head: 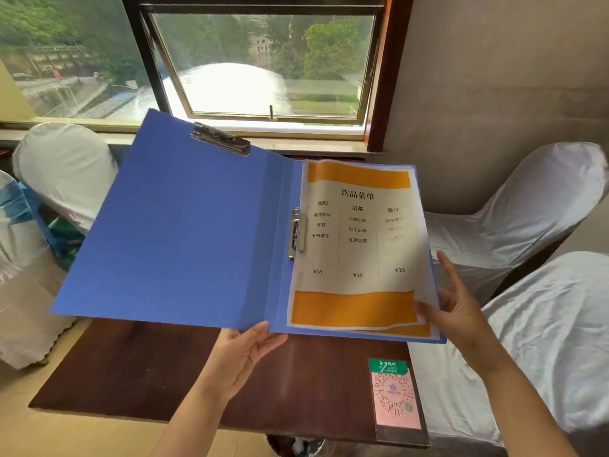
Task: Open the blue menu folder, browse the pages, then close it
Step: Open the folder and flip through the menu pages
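So we're in the browsing part now: the blue cardboard menu folder (184, 232) is spread wide open, held up in the air over the dark brown wooden table (138, 367), with its left cover tipped up toward the window (263, 64). The left hand (240, 354) props it from below, fingers under the bottom edge right by the spine and thumb on the near side, so it's carrying the folder. The right hand (458, 311) is at the lower right corner of the white and orange drinks menu page (356, 245), thumb on top of the corner, index finger stretched out along the folder's right edge. That top page looks slightly lifted off the sheet under it.

Next move I'd guess is peeling that corner up and swinging the page over to the left. A silver metal side clip (296, 234) pins the sheets at the spine, so it needs a gentle turn, not a yank. Closing comes after
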The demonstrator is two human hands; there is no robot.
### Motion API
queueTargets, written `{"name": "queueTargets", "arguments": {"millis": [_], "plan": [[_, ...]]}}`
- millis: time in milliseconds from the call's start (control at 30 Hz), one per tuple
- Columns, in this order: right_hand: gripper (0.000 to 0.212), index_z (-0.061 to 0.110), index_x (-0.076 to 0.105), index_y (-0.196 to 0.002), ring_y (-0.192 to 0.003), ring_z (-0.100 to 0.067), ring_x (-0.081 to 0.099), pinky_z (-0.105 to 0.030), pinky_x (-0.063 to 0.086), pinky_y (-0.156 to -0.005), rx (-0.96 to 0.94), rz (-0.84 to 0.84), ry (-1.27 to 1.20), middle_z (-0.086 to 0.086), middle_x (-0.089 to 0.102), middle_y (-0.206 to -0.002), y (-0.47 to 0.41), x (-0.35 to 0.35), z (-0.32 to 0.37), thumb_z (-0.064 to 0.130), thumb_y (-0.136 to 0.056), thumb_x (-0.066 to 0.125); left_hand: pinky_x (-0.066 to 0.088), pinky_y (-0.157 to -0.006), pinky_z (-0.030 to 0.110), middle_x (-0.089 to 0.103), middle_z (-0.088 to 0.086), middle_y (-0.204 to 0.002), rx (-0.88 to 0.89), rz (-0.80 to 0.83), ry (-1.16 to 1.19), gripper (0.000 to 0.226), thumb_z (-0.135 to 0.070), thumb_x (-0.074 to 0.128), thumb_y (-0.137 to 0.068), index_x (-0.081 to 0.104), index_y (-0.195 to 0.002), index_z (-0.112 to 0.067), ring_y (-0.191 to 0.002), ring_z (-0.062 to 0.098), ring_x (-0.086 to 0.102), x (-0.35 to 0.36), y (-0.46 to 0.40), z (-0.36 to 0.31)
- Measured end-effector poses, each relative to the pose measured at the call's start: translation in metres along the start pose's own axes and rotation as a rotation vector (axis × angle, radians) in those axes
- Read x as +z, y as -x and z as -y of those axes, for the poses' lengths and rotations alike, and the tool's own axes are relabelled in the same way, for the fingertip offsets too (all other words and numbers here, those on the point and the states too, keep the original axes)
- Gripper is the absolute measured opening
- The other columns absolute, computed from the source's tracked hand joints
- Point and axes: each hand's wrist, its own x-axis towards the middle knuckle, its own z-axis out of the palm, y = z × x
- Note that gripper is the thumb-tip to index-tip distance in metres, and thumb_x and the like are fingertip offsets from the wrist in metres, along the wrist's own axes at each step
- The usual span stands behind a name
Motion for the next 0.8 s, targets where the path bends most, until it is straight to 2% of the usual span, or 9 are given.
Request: {"name": "queueTargets", "arguments": {"millis": [133,200,267,367,467,567,700,733,800], "plan": [[0.086,0.071,0.02,-0.118,-0.089,-0.01,0.062,-0.013,0.05,-0.057,-0.066,-0.184,0.251,0.007,0.058,-0.102,0.0,0.013,0.01,0.033,-0.067,0.077,0.061,-0.062,0.036,0.069,0.013,-0.1,0.006,-0.021,0.072,0.05,0.003,0.06,-0.074,0.05,-0.121,-0.011,-0.087,0.029,0.071,0.006,0.002,0.009],[0.086,0.053,0.021,-0.135,-0.114,-0.026,0.051,-0.037,0.05,-0.079,-0.074,-0.278,0.506,-0.002,0.048,-0.122,-0.001,0.017,0.012,0.04,-0.069,0.075,0.061,-0.063,0.036,0.065,0.014,-0.107,0.027,-0.025,0.095,0.051,0.003,0.061,-0.073,0.051,-0.121,-0.013,-0.089,0.029,0.071,0.008,0.003,0.011],[0.077,0.036,0.025,-0.142,-0.14,-0.031,0.021,-0.057,0.022,-0.108,-0.109,-0.358,0.777,-0.012,0.028,-0.15,-0.002,0.026,0.014,0.054,-0.077,0.062,0.061,-0.063,0.036,0.063,0.015,-0.11,0.046,-0.031,0.107,0.052,0.003,0.06,-0.073,0.051,-0.121,-0.013,-0.087,0.028,0.071,0.009,0.003,0.013],[0.061,0.03,0.037,-0.138,-0.144,-0.021,0.005,-0.055,-0.006,-0.112,-0.266,-0.385,0.731,-0.011,0.019,-0.156,0.003,0.053,0.032,0.056,-0.083,0.036,0.061,-0.062,0.034,0.061,0.015,-0.109,0.05,-0.055,0.111,0.051,0.004,0.058,-0.075,0.05,-0.123,-0.013,-0.082,0.026,0.072,0.009,0.004,0.014],[0.039,0.057,0.023,-0.123,-0.14,-0.003,0.008,-0.042,-0.007,-0.118,-0.311,-0.318,0.394,0.01,0.021,-0.152,0.012,0.083,0.049,0.063,-0.085,0.025,0.061,-0.062,0.034,0.061,0.016,-0.112,0.062,-0.063,0.093,0.052,0.003,0.058,-0.076,0.048,-0.125,-0.012,-0.085,0.026,0.072,0.009,0.005,0.012],[0.051,0.069,0.01,-0.121,-0.138,0.006,0.006,-0.035,-0.005,-0.117,-0.302,-0.161,0.312,0.033,0.012,-0.142,0.021,0.111,0.056,0.084,-0.071,0.011,0.061,-0.062,0.034,0.062,0.016,-0.112,0.061,-0.05,0.059,0.048,0.004,0.057,-0.079,0.049,-0.124,-0.01,-0.087,0.029,0.071,0.008,0.006,0.011],[0.068,0.049,0.032,-0.125,-0.13,-0.025,0.037,-0.053,0.025,-0.112,-0.224,0.039,0.435,-0.001,0.045,-0.136,0.03,0.148,0.057,0.083,-0.071,0.009,0.06,-0.067,0.034,0.065,0.017,-0.117,0.095,-0.018,-0.018,0.054,0.002,0.057,-0.079,0.046,-0.131,-0.012,-0.093,0.032,0.069,0.013,0.008,0.016],[0.084,0.037,0.036,-0.13,-0.131,-0.031,0.035,-0.053,0.022,-0.112,-0.24,0.097,0.578,-0.008,0.044,-0.138,0.033,0.159,0.054,0.084,-0.069,0.001,0.059,-0.067,0.032,0.067,0.016,-0.115,0.113,0.002,-0.062,0.054,0.0,0.059,-0.08,0.047,-0.131,-0.013,-0.094,0.031,0.069,0.015,0.01,0.016],[0.085,0.042,0.009,-0.142,-0.145,-0.026,0.008,-0.052,0.004,-0.117,-0.312,0.146,0.78,-0.007,0.016,-0.157,0.041,0.179,0.047,0.082,-0.068,-0.006,0.058,-0.064,0.025,0.075,0.005,-0.102,0.109,0.025,-0.222,0.044,-0.003,0.057,-0.086,0.052,-0.128,-0.014,-0.089,0.021,0.071,0.018,0.011,0.02]]}}
